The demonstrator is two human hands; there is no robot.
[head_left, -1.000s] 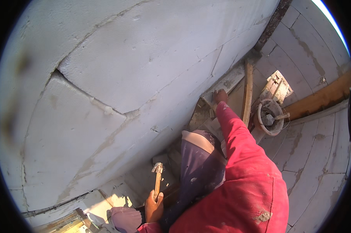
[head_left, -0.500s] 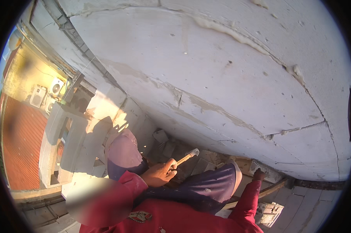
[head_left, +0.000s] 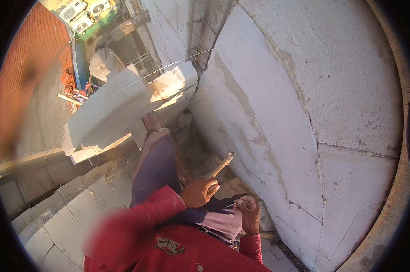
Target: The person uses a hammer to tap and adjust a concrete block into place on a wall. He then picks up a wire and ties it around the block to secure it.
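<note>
My left hand is closed round the wooden handle of a hammer, whose small metal head points up and away toward the wall. Just right of it, my right hand pinches a thin, light nail between thumb and fingertips, above my right thigh. The nail is small and partly hidden by the fingers. Both hands are over my lap, close together but apart, and both sleeves are red.
A white block wall with mortar seams rises along the right. Left of my knees stands a low pale block wall, with a string stretched above it. Beyond lie a red corrugated roof and air-conditioner units.
My right hand has come from the far right by the wall's foot to my lap, now holding the nail. The view has turned leftward; the hammer stays in my left hand.
</note>
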